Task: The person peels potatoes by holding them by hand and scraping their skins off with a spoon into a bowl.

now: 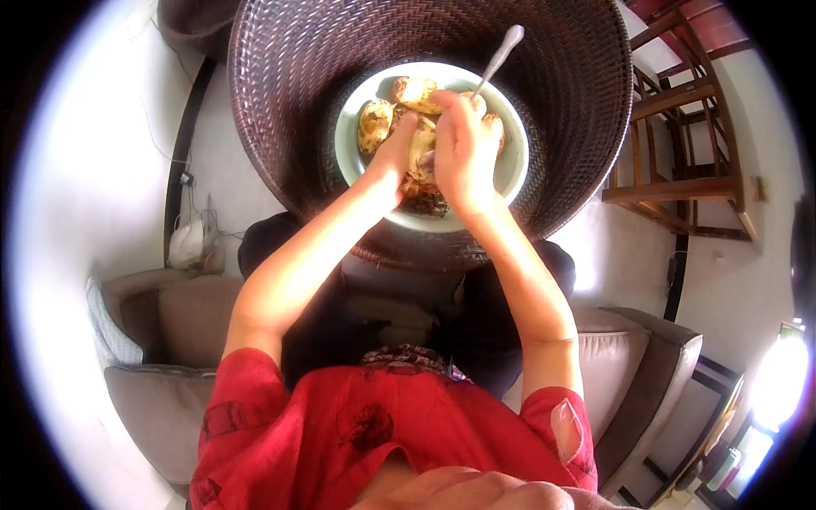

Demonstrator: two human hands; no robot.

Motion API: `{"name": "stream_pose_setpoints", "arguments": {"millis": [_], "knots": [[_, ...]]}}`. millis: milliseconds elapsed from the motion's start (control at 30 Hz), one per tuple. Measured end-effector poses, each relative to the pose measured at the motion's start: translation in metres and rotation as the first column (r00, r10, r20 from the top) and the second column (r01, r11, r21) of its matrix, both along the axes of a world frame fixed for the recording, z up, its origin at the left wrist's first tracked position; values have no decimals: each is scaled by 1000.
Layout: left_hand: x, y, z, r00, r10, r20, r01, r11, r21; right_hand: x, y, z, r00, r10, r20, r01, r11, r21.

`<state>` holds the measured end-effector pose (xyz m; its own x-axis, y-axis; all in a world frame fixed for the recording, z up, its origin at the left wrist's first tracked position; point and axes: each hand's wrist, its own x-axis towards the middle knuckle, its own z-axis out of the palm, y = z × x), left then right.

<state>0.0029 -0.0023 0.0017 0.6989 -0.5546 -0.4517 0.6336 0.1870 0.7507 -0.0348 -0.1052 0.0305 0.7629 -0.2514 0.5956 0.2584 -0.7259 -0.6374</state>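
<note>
A pale green bowl (347,161) holds several yellow-and-brown potatoes (375,126), with patches of skin scraped off, and dark scraps of peel (423,200). My left hand (394,157) is closed on the side of a partly peeled potato (420,146) over the middle of the bowl. My right hand (466,153) grips a metal spoon (500,58), whose handle slants up and right past the bowl's rim. The spoon's working end is mostly hidden between my hand and the potato. Another potato (414,88) lies at the bowl's far side.
The bowl sits inside a large dark woven basket (280,110) with high walls, between my knees. Brown sofa cushions (608,348) are on both sides of me. A wooden chair (680,187) stands at right. A white bag with cords (189,245) is on the floor at left.
</note>
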Motion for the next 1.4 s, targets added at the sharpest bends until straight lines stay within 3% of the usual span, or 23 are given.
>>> {"name": "stream_pose_setpoints", "arguments": {"millis": [100, 167, 233, 300, 333, 367, 433, 467, 500, 567, 633, 767, 833, 867, 900, 967, 1067, 1167, 1200, 1233, 1300, 1333, 1400], "knots": [[0, 1, 1, 988, -50, 147, 33, 993, 115, 9, -3, -4, 994, 43, 101, -26, 986, -162], [3, 4, 10, 989, -86, 119, 81, 995, 50, 17, -19, -1, 986, -165, -24, 163, 983, -84], [7, 4, -4, 985, -90, 144, 105, 989, -104, 13, -24, 14, 962, -98, -254, 159, 959, 233], [7, 1, -13, 994, -41, 103, 36, 998, 47, 8, -7, 4, 995, -99, -14, 99, 995, -18], [8, 2, -13, 964, -102, 246, 42, 970, 238, 2, 2, 2, 1000, 2, -6, -3, 989, -149], [8, 3, -13, 941, -115, 317, 75, 988, 138, -3, 7, 4, 999, 36, -14, -37, 990, -140], [5, 6, -9, 984, -83, 161, 98, 991, -86, 16, -12, 5, 975, -207, -77, 192, 968, -164], [7, 8, -15, 984, -124, 129, 146, 975, -171, 16, -24, 15, 921, -190, -340, 269, 941, 204], [2, 8, -7, 992, -111, 62, 115, 991, -64, 22, -39, 8, 965, -219, -144, 243, 954, 177], [-1, 10, 4, 987, -158, 7, 157, 974, -162, 25, -55, 0, 992, -55, -118, 112, 821, 560], [-2, 8, 1, 984, -179, -24, 172, 969, -176, 12, -38, 20, 992, -27, -127, 101, 778, 621], [-4, 6, -6, 992, -91, -89, 75, 984, -164, -1, -24, 7, 993, -96, -70, 106, 983, 150], [-1, 11, -13, 964, -265, -14, 256, 942, -216, 12, -38, 2, 965, -212, -154, 240, 949, 204], [-6, 9, -12, 963, -269, -13, 263, 950, -165, 21, -46, 2, 962, -239, -136, 271, 904, 330], [-10, 5, -11, 960, -253, 124, 272, 945, -180, 31, -53, 2, 961, -275, -25, 272, 925, 266], [-4, 9, -7, 960, -268, 86, 274, 958, -78, 29, -57, -8, 976, -213, -53, 218, 912, 348], [3, 8, -16, 982, -189, 12, 189, 974, -123, 4, -30, 20, 983, -80, -163, 146, 884, 444], [-1, 8, -19, 961, -220, 168, 242, 961, -130, 5, -29, 2, 986, -110, 126, 124, 986, -109], [-1, 8, -21, 970, -206, 130, 221, 968, -119, 3, -29, 9, 982, -139, -127, 151, 984, 90], [0, 10, -21, 977, -190, 98, 200, 974, -106, 10, -36, 7, 975, -166, -145, 195, 957, 215], [0, 12, -19, 967, -213, 141, 225, 971, -76, 21, -45, 8, 955, -287, -71, 295, 941, 168], [-1, 11, -18, 967, -219, 132, 229, 971, -70, 17, -43, 14, 966, -231, -113, 255, 918, 305], [-1, 9, -12, 970, -210, 122, 223, 970, -102, 13, -38, 14, 979, -191, -77, 204, 949, 239]]}}
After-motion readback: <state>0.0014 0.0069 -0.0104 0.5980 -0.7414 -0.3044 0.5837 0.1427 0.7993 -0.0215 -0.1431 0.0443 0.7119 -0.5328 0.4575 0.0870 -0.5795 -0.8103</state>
